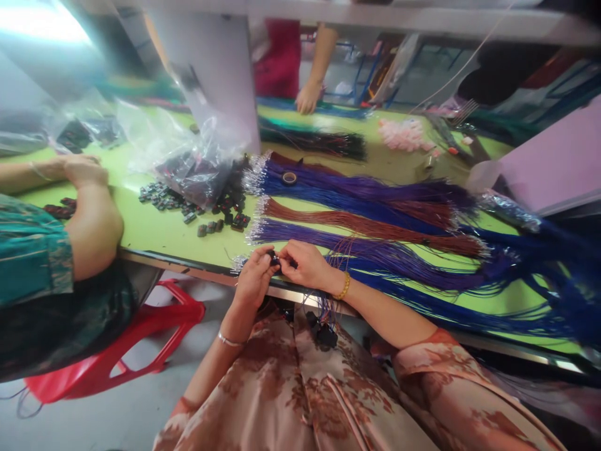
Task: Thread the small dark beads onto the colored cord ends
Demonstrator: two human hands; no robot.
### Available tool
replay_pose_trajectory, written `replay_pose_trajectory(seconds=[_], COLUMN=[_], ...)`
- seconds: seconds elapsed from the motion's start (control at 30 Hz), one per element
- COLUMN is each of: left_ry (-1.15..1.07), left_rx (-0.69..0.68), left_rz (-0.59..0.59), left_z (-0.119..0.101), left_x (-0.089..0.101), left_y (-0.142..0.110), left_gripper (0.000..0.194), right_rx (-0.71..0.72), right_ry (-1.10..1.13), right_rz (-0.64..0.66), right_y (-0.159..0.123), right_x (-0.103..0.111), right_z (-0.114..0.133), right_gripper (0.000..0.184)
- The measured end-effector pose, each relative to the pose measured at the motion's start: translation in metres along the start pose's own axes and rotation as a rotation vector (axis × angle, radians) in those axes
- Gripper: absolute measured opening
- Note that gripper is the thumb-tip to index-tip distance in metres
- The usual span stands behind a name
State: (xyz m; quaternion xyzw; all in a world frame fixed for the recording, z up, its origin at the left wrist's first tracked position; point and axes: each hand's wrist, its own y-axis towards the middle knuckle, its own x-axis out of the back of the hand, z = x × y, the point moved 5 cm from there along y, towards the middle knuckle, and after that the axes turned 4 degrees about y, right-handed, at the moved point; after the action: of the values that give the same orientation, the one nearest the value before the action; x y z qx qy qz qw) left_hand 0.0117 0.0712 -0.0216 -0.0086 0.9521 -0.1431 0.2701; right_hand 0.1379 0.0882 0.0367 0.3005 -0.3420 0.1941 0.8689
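My left hand and my right hand meet at the near edge of the green table. Both pinch a small black connector held between their fingertips. Thin wires hang from it into my lap, where a black clump of connectors lies. Bundles of purple wires, red-brown wires and blue wires lie just beyond my hands, their bare tips pointing left.
Loose black connectors and a clear plastic bag of them lie left of the wires. A person in green sits at my left on a red stool. Another person's hand rests across the table. Pink parts lie far right.
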Motion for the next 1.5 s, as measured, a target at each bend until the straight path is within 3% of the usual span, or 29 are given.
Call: replay_pose_trajectory(seconds=[0.3, 0.4, 0.47, 0.6, 0.83, 1.17, 1.4, 1.5], left_ry=[0.071, 0.081, 0.067, 0.05, 0.042, 0.028, 0.022, 0.024], left_rx=[-0.069, -0.07, -0.06, -0.054, -0.02, 0.008, 0.001, -0.009], left_rz=[-0.075, -0.1, -0.097, -0.083, -0.048, -0.041, -0.056, -0.064], left_z=[0.004, 0.004, 0.004, 0.002, 0.001, 0.003, 0.003, 0.003], left_x=[0.0, -0.002, -0.002, 0.0, 0.002, 0.002, 0.002, 0.002], left_y=[-0.002, -0.002, -0.001, 0.0, 0.001, -0.001, -0.001, -0.001], left_gripper=[0.033, 0.032, 0.03, 0.029, 0.025, 0.024, 0.026, 0.027], right_rx=[0.062, -0.015, -0.06, 0.0, -0.041, 0.072, -0.031, 0.026], right_ry=[-0.074, 0.026, 0.048, -0.051, 0.071, -0.132, -0.131, -0.139], right_rz=[0.034, 0.013, -0.003, 0.002, -0.075, 0.036, 0.028, 0.029], right_y=[-0.003, -0.002, -0.003, -0.004, -0.004, -0.003, -0.003, -0.003], right_x=[-0.009, -0.008, -0.006, -0.002, 0.001, -0.01, -0.006, -0.006], right_z=[-0.004, -0.007, -0.008, -0.002, -0.005, -0.001, -0.004, -0.001], right_gripper=[0.011, 0.01, 0.009, 0.01, 0.008, 0.014, 0.014, 0.014])
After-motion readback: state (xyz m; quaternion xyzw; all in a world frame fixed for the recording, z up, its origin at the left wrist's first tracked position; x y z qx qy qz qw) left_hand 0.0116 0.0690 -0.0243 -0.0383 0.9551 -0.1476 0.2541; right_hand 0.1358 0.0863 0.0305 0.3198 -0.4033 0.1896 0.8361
